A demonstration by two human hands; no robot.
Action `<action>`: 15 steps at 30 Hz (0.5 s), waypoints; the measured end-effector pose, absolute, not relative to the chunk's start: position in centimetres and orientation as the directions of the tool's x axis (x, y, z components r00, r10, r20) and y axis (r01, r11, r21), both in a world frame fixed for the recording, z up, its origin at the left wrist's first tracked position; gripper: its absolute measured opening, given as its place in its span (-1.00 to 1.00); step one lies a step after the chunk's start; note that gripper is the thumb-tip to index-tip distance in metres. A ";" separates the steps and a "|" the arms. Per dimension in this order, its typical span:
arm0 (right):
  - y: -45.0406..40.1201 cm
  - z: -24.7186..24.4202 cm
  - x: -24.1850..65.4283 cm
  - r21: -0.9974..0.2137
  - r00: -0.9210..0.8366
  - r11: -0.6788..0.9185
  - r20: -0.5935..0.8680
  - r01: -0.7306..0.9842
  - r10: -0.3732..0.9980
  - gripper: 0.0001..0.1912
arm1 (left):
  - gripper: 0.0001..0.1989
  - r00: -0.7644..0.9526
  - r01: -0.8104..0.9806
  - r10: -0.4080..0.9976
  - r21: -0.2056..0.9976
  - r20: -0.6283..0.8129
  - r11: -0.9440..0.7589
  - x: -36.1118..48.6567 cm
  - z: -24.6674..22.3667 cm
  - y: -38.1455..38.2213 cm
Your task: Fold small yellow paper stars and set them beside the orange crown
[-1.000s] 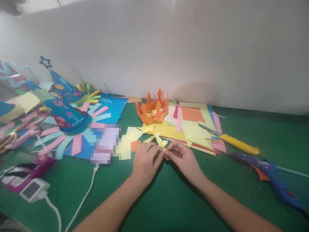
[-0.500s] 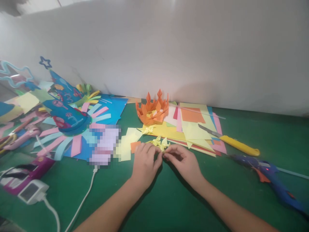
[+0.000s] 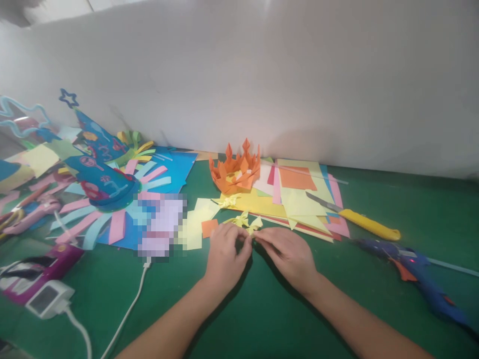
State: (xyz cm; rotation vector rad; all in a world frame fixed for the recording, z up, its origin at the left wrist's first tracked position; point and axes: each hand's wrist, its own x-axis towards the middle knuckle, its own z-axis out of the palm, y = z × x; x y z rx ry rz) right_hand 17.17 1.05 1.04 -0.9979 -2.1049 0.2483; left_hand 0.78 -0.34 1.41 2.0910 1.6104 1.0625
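Note:
Between my fingertips is a small pale yellow paper flower (image 3: 256, 224), its petals pointing up and away from me. My left hand (image 3: 226, 254) pinches its lower part between thumb and fingers. From the right, my right hand (image 3: 290, 255) pinches the same spot, thumb and index finger nearly meeting the left ones; the base is hidden by the fingers. Just behind my left fingers lies a second yellow paper flower (image 3: 241, 218). Farther back, another yellow flower (image 3: 228, 201) with a dark stem rests on the paper. Beyond stands an orange folded-paper crown (image 3: 235, 174).
Stacked coloured paper (image 3: 303, 204) lies behind my right hand, a yellow-handled utility knife (image 3: 368, 224) across it. A blue glue gun (image 3: 415, 262) with a lit red light is at right. Left are blue cone hats (image 3: 103, 179), a blurred-out phone-like item (image 3: 162, 224) and a white cable (image 3: 136, 294).
My right hand's fingers have straightened somewhat and its back has turned more upward at the flower. The flower's petals have shifted slightly; my left hand stays nearly in place.

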 end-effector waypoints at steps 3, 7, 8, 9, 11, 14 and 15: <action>1.1 1.0 17.3 -0.435 -0.412 0.704 0.591 0.561 0.694 -0.76 | -0.87 0.096 0.689 0.926 0.647 0.365 -0.327 0.8 1.4 -0.4; 1.2 0.9 17.3 -0.448 -0.412 0.716 0.602 0.535 0.684 -0.76 | -0.83 0.090 0.681 0.935 0.664 0.342 -0.309 0.8 1.4 -0.3; 1.2 0.9 17.3 -0.461 -0.411 0.716 0.599 0.525 0.687 -0.76 | -0.82 0.089 0.682 0.937 0.666 0.337 -0.304 0.8 1.4 -0.3; 1.2 0.9 17.3 -0.473 -0.410 0.713 0.593 0.518 0.692 -0.77 | -0.82 0.088 0.683 0.939 0.666 0.334 -0.301 0.8 1.4 -0.3; 1.3 0.9 17.2 -0.493 -0.406 0.702 0.581 0.514 0.705 -0.77 | -0.83 0.085 0.683 0.938 0.666 0.335 -0.300 0.8 1.4 -0.3; 1.3 0.8 17.1 -0.503 -0.400 0.685 0.565 0.527 0.722 -0.78 | -0.84 0.076 0.677 0.937 0.672 0.342 -0.300 0.8 1.5 -0.3; 1.3 0.8 17.1 -0.504 -0.400 0.680 0.559 0.532 0.727 -0.79 | -0.84 0.071 0.675 0.936 0.675 0.344 -0.299 0.8 1.5 -0.2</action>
